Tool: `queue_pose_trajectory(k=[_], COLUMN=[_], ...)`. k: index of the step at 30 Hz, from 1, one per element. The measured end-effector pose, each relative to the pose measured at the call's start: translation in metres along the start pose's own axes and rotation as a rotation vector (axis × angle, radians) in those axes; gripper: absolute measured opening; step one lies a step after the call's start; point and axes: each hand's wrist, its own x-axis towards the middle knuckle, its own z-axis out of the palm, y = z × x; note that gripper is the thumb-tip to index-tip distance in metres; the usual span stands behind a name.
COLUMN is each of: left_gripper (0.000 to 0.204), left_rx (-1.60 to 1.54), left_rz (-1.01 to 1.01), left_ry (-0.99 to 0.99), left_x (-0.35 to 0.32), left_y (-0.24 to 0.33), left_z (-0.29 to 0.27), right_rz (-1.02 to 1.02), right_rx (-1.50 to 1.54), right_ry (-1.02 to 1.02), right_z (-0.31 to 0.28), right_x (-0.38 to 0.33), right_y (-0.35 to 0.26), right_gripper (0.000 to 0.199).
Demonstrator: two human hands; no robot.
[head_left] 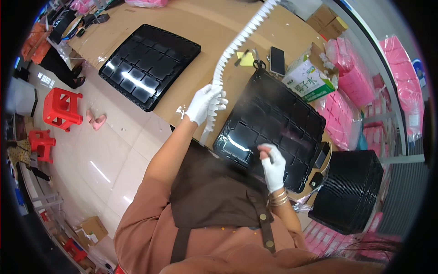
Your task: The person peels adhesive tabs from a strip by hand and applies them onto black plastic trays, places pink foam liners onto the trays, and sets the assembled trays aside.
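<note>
Wearing a dark brown apron (214, 192) at lower centre. Holding the white-gloved right hand (274, 168), right of lower centre, over the near part of a glossy black compartment tray (273, 100), with fingers curled narrow; cannot tell about any small item between them. Gripping a long white notched strip (242, 39) near centre in the white-gloved left hand (203, 104), with fingers closed around its lower length, below a stretch reaching the top edge. Beyond, right of upper centre: scissors (259, 65), a phone (277, 61). Upper left: a second black tray (150, 61). Far left: a red stool (63, 105).
</note>
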Motion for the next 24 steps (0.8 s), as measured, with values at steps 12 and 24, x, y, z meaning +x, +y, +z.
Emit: queue_pose_trajectory(k=[12,24], left_gripper=[0.041,0.014], left_rx=[-0.663,-0.256], left_rz=[0.206,0.035], left_ry=[0.002,0.25], left_x=[-0.087,-0.081], left_y=[0.061,0.006], left_z=[0.033,0.031], right_rz=[0.34,-0.085], right_rx=[0.609,0.206], right_ry=[-0.271,-0.088], right_z=[0.103,0.062], right_x=[0.031,0.032], right_y=[-0.054,-0.052], right_gripper=[0.02,0.009])
